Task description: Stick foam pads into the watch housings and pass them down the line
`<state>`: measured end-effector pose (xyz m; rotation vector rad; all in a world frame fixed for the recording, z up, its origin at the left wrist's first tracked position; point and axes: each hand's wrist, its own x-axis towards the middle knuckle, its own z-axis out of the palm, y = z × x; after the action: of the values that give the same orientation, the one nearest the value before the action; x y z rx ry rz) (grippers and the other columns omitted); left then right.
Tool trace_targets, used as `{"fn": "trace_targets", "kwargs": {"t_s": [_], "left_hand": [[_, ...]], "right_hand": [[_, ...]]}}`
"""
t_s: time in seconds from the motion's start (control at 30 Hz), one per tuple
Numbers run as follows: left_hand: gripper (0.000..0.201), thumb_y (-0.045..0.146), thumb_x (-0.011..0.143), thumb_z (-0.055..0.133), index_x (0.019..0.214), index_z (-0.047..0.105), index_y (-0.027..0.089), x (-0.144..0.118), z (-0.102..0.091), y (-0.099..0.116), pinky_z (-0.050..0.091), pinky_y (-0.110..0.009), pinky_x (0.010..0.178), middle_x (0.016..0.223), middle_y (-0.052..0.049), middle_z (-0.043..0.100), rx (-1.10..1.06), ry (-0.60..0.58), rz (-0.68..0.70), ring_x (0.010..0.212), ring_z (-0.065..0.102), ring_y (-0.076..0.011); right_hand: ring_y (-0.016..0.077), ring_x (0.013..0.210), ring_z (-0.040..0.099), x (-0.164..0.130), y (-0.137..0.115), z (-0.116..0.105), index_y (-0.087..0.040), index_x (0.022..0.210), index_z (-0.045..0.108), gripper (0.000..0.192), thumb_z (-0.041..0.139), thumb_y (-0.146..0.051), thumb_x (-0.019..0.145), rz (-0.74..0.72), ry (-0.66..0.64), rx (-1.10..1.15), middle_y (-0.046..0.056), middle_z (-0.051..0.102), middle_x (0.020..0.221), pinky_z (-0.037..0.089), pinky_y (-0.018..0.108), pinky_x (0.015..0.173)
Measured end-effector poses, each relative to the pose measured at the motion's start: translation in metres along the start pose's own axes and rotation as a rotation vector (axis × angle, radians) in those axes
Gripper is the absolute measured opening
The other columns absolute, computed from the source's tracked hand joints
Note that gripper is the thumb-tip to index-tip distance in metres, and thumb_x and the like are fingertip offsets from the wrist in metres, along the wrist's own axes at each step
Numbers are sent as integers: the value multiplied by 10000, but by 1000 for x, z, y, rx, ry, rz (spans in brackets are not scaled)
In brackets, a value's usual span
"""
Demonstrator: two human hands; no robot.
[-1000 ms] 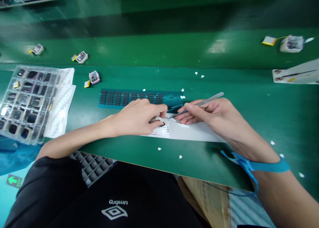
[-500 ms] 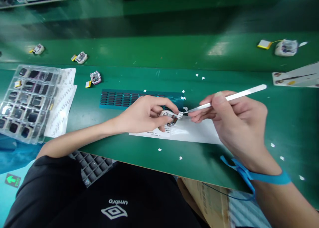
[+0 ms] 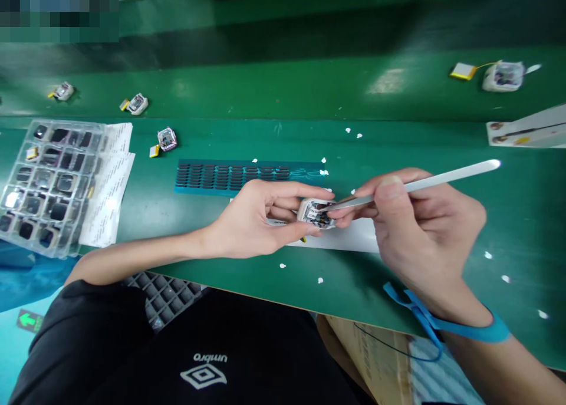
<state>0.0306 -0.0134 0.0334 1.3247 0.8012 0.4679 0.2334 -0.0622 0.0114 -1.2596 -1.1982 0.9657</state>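
Holding a small white device housing [image 3: 315,213] just above the green bench [image 3: 247,263], we pinch it in the fingers of our left hand [image 3: 260,223], while our right hand [image 3: 415,228] grips metal tweezers [image 3: 411,187] closed, tips inside the open housing. We judge this a part-seating step, and the next move calls for a steady, gentle touch. At far left, a clear compartment tray [image 3: 44,187] holds dark square parts, and a blue sheet [image 3: 230,175] carries rows of black pads.
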Motion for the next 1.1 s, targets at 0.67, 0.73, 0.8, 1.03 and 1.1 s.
{"fn": "trace_targets", "kwargs": {"t_s": [0.67, 0.73, 0.8, 1.03, 1.1], "left_hand": [[287, 185, 930, 677, 1199, 738, 107, -4, 12, -13, 718, -303, 816, 1016, -93, 852, -34, 152, 27, 858, 844, -207], [254, 175, 942, 655, 1168, 753, 115, -4, 13, -16, 711, -280, 762, 983, -80, 853, 6, 189, 65, 808, 838, -190], [230, 166, 952, 651, 1149, 761, 122, -2, 8, -14, 701, -262, 745, 1042, -82, 851, 46, 215, 155, 812, 833, -174], [125, 279, 1011, 690, 1080, 767, 209, 16, -35, 11, 673, -278, 804, 1068, -23, 842, 227, 428, 657, 870, 819, -162], [109, 272, 1015, 685, 1021, 762, 194, 19, -48, 15, 631, -261, 711, 948, -21, 832, 306, 363, 705, 795, 800, -152]], "right_hand": [[206, 663, 764, -12, 0, 6, -361, 945, 779, 171, 651, -298, 1040, -183, 59, -217, -24, 793, 824, 623, 379, 608], [202, 697, 775, -14, 4, 2, -361, 1036, 794, 182, 675, -225, 1013, -334, 8, -291, -29, 808, 851, 603, 361, 599], [214, 771, 790, -12, 7, -3, -345, 1110, 797, 227, 664, -190, 1010, -409, 12, -295, -10, 819, 911, 599, 363, 630], [210, 834, 776, 13, 12, -13, -238, 977, 795, 151, 654, -225, 1031, -477, 20, -655, 37, 828, 939, 611, 353, 743], [217, 853, 772, 16, 18, -12, -240, 985, 791, 123, 675, -221, 1020, -496, -71, -697, 37, 833, 966, 613, 362, 755]]}}
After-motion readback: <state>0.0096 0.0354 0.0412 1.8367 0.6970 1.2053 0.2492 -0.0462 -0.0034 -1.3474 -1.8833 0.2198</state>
